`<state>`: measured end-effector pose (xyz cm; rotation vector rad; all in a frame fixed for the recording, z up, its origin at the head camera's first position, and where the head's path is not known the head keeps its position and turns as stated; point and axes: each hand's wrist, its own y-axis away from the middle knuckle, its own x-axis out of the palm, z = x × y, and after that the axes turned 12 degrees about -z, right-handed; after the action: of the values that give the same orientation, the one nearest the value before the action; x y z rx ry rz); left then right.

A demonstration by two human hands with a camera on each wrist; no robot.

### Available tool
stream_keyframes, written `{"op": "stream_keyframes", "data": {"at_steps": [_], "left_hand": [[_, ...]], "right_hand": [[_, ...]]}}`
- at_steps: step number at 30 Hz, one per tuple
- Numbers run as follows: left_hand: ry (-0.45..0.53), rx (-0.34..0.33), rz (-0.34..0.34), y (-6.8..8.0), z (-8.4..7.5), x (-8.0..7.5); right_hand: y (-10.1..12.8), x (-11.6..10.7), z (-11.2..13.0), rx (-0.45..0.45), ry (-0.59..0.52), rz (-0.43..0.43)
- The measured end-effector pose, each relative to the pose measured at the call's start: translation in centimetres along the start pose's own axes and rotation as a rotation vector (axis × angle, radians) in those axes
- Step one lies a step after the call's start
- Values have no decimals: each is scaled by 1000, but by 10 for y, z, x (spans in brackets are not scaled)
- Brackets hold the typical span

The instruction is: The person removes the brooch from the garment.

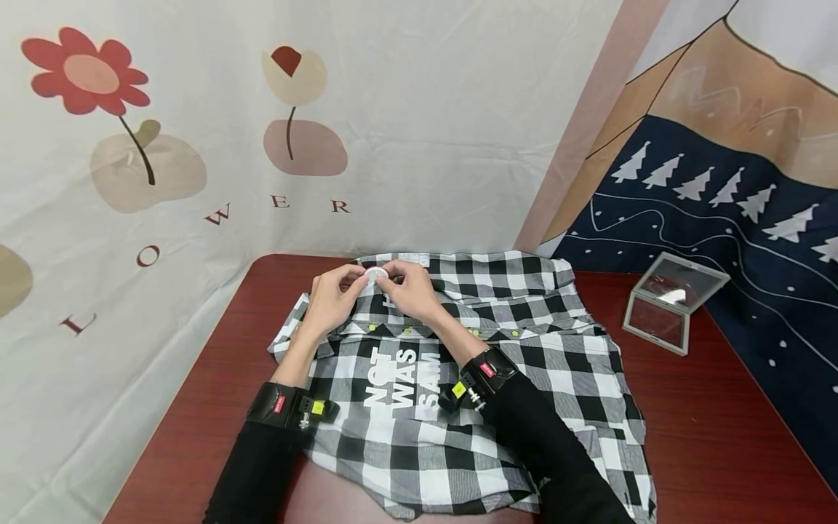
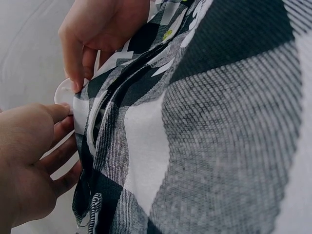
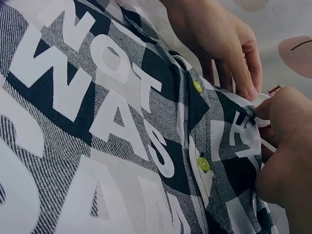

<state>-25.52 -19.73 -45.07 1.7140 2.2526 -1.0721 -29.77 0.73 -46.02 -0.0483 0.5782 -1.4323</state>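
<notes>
A black-and-white checked shirt [image 1: 563,378] lies spread over the table, with white lettering [image 1: 399,382] and small yellow-green buttons [image 3: 203,164] along its front strip. At its far edge my left hand [image 1: 330,295] pinches a small round white disc [image 1: 376,274] from the left. My right hand [image 1: 412,291] pinches the same disc from the right, its fingertips close to the left ones. In the left wrist view the disc [image 2: 64,95] sits against the cloth's edge, partly hidden by fingers. Whether it is attached to the shirt I cannot tell.
An open, clear-lidded square case [image 1: 674,302] stands to the right of the shirt on the red-brown wooden table [image 1: 707,422]. Printed cloths [image 1: 425,131] hang behind the table's far and right sides.
</notes>
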Motion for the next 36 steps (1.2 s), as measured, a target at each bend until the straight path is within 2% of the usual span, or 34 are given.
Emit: {"op": "stream_keyframes", "data": {"at_steps": [7,27,36], "left_hand": [[2,3,-6,1,-1,0],[-5,13,-17,3,1,1],[-7,59,-29,3,0,2]], "right_hand": [[1,0,1,12,-1,8],[3,-2,-1,-40,40,27],[3,-15,-3,-20,-8,95]]}}
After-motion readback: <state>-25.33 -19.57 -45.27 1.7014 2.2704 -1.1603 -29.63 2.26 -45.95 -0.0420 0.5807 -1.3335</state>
